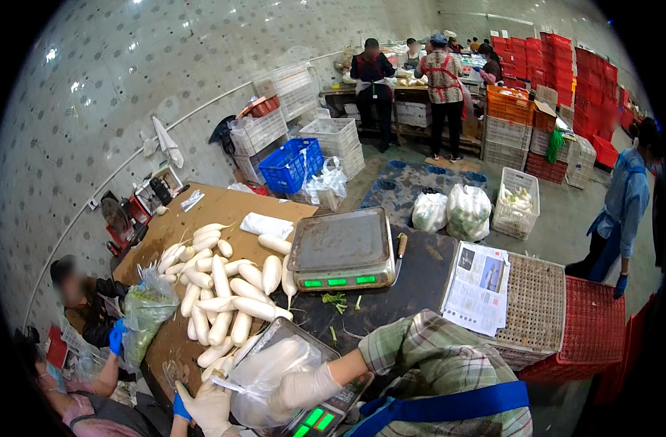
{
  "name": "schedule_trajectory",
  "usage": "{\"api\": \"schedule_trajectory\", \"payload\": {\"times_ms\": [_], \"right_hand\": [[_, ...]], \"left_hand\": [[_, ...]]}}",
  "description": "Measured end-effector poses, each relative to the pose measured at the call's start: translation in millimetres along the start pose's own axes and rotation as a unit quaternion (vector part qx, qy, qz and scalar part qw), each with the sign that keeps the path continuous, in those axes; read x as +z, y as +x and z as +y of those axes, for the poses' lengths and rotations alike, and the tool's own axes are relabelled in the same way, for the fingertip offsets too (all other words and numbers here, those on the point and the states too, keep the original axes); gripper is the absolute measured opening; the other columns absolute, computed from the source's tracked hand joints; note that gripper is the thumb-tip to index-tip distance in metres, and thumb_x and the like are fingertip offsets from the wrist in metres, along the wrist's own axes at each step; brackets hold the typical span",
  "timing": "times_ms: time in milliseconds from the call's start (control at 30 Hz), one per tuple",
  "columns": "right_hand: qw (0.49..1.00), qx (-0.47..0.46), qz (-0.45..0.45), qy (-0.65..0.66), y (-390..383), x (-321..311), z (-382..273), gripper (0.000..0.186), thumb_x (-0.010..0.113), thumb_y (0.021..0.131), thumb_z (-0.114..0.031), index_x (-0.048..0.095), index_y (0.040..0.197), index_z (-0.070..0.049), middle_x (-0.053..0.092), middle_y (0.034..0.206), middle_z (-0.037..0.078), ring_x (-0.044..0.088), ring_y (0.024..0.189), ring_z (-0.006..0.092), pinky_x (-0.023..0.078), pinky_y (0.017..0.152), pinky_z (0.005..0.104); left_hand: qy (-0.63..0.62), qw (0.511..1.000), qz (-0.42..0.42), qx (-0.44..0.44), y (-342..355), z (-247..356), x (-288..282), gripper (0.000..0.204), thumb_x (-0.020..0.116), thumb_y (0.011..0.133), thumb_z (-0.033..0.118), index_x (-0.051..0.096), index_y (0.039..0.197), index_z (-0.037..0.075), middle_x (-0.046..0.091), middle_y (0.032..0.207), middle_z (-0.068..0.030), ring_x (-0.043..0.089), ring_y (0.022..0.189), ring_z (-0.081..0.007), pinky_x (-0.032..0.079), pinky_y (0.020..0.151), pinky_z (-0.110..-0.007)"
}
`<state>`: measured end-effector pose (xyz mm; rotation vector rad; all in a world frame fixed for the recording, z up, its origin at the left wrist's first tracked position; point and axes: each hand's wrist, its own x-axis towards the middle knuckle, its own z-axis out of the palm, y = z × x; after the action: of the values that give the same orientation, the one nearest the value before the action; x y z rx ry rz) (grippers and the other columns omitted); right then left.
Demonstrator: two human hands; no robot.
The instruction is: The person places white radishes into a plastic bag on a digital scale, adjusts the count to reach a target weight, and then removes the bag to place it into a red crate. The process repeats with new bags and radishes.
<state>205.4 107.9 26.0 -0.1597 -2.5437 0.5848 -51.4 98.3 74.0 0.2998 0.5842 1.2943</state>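
A clear plastic bag (278, 364) with pale contents rests on a small digital scale (344, 397) with green displays. My right hand (309, 387), white-gloved, grips the side of this bag, its fingertips partly hidden. My left hand (210, 409), also white-gloved, is beside the bag's twisted top, fingers apart and pointing left. Close to it is a co-worker's blue-gloved hand (180, 406). A heap of white radishes (220, 277) lies ahead of my hands. Beyond them stands a larger scale (340, 247) with a flat, dirty pan.
A knife (401, 246) lies right of the large scale, green leaf scraps (336, 301) before it. Printed paper (478, 284) covers part of a crate stack (529, 306) at right. Co-workers sit at left, one by a bag of greens (147, 313). Filled bags (467, 211) stand beyond the table.
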Motion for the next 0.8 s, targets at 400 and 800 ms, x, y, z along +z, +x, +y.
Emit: {"api": "schedule_trajectory", "payload": {"times_ms": [400, 800], "right_hand": [[0.996, 0.079, -0.033, 0.007, -28.4, 21.7, 26.3, 0.018, 0.066, 0.084, -0.022, 0.064, 0.096, -0.009, 0.064, 0.087, 0.013, 0.063, 0.088, 0.0356, 0.051, 0.076, 0.0426], [0.942, 0.225, 0.189, 0.162, -11.1, 15.3, 17.1, 0.019, 0.059, 0.088, -0.022, 0.061, 0.102, -0.010, 0.064, 0.097, 0.012, 0.063, 0.096, 0.0343, 0.051, 0.082, 0.0429]], "left_hand": [[-0.081, 0.996, 0.029, -0.001, 14.4, -10.9, -46.5, 0.121, 0.051, 0.079, 0.077, 0.022, 0.138, -0.025, 0.033, 0.144, -0.0309, 0.033, 0.136, -0.0384, 0.026, 0.116, -0.046], [0.433, 0.713, 0.332, 0.440, -57.0, -27.6, 38.0, 0.039, 0.054, 0.100, 0.027, 0.069, 0.089, -0.007, 0.067, 0.076, -0.0149, 0.064, 0.062, -0.0212, 0.055, 0.059, -0.031]]}}
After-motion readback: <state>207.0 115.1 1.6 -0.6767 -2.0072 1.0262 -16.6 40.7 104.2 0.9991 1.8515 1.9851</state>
